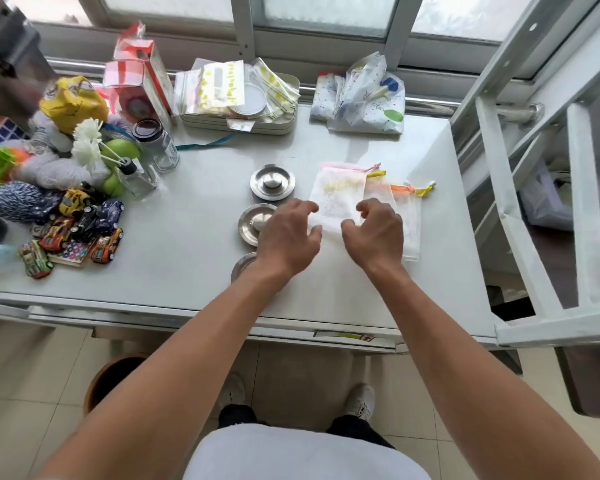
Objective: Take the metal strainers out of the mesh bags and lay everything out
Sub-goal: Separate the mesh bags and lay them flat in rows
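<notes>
while hovering over mesh bags [336,199], left hand [288,237], right hand [374,233], each grip half-open, empty

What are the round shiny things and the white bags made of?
The round strainers look like polished metal, probably steel: silver and reflective. The bags look like thin white mesh fabric, since colours show faintly through them.
</notes>
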